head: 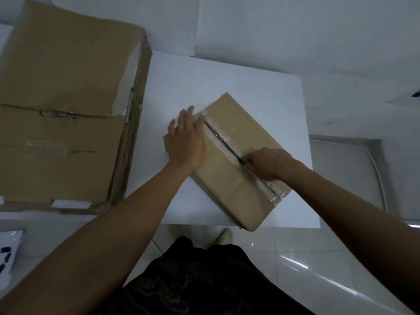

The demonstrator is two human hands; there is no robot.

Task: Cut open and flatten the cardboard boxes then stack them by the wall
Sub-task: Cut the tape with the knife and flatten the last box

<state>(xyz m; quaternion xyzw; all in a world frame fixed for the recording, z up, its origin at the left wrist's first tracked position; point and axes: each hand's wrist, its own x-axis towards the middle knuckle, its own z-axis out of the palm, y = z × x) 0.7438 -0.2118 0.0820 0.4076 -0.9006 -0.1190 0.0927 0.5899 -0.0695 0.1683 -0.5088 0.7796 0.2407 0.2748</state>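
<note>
A small cardboard box [229,178] is set askew on the white worktop [227,83], one corner reaching past the near edge. Its top flaps are closed and joined by a strip of clear tape [273,192] along the middle seam. A dark slit [221,136] is seen in that seam, from the far end up to the right grip [269,163]. The left grip [187,135] is laid flat on the left half of the lid, fingers straight and spread, with nothing grasped. The right grip is clenched around a small dark tool [244,161] held against the seam (its kind cannot be told, most of it being hidden by the fingers). A large cardboard box [56,87], torn along its top flaps, is placed just left of the worktop. Glossy white floor tiles [295,246] are seen below, and a white bag with dark marks [9,251] at the lower left.
</note>
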